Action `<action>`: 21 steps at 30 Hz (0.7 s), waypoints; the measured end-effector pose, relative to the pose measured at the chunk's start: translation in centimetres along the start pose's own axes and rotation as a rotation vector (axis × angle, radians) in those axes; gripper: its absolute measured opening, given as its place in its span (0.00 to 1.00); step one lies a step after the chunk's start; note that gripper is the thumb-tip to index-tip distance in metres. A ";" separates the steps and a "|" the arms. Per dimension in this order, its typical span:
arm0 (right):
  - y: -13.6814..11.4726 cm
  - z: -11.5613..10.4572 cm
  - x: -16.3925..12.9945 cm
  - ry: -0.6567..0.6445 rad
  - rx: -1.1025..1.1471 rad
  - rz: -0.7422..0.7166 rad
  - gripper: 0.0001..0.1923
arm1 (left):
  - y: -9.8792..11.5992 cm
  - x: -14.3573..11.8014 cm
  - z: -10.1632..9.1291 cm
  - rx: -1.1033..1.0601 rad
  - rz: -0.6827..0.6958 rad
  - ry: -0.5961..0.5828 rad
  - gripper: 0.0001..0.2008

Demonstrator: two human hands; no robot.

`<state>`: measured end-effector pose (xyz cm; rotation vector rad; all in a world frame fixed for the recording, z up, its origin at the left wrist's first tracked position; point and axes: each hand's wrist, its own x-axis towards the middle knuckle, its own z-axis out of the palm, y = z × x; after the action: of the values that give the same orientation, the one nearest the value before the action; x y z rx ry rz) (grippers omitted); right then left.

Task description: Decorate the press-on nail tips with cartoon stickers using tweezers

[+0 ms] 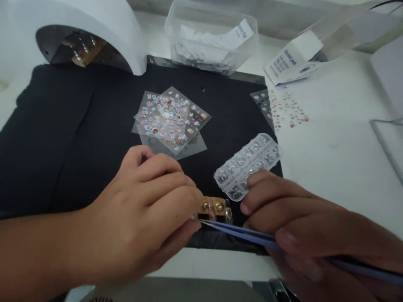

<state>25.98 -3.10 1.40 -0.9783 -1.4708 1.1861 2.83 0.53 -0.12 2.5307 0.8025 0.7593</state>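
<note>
We see a black cloth [107, 109] on a white table [333, 155]. A white dome [97, 21] stands far left, and a clear tub [252, 46] of white packets [201, 49] sits far in the middle. The small gold stand [220, 206] is near, beside our left hand [147, 209]; we cannot tell if its bent fingers grip it. Our right hand [302, 214] holds blue tweezers [248, 236].

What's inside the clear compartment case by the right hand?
Tiny shiny pieces in the visible compartments. The right hand covers part of the case's near edge; whatever lies beneath can't be seen.
</note>
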 end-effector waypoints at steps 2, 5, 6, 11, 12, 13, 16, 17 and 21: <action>0.4 -0.4 -0.2 0.018 0.016 -0.070 0.05 | 0.1 0.1 0.1 0.003 -0.003 -0.013 0.09; 0.9 -0.8 0.5 0.042 0.110 -0.070 0.04 | 0.1 0.2 0.0 -0.004 -0.023 -0.019 0.14; 1.0 -0.8 0.9 0.053 0.148 -0.086 0.04 | 0.0 0.2 -0.3 -0.009 -0.031 -0.001 0.17; 1.7 -0.8 2.6 0.143 0.221 -0.160 0.05 | -2.7 0.2 -3.6 0.072 -0.175 0.313 0.17; 1.9 -0.8 2.8 0.154 0.214 -0.175 0.05 | -3.5 0.3 -4.3 0.155 -0.259 0.401 0.13; 2.0 -0.8 2.8 0.164 0.204 -0.192 0.05 | -4.3 0.4 -4.8 0.254 -0.365 0.416 0.12; 1.8 -0.7 2.7 0.188 0.179 -0.240 0.05 | -5.8 1.1 -5.2 0.334 -0.436 0.360 0.14; 1.5 -0.7 2.6 0.194 0.171 -0.257 0.05 | -6.0 1.4 -5.0 0.348 -0.458 0.304 0.15; -0.7 -1.2 3.1 0.213 0.148 -0.328 0.04 | -5.5 2.9 -3.5 0.414 -0.535 0.079 0.23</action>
<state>26.52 -0.02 2.75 -0.7063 -1.2953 0.9084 0.54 7.18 1.00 2.4323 1.7224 0.5525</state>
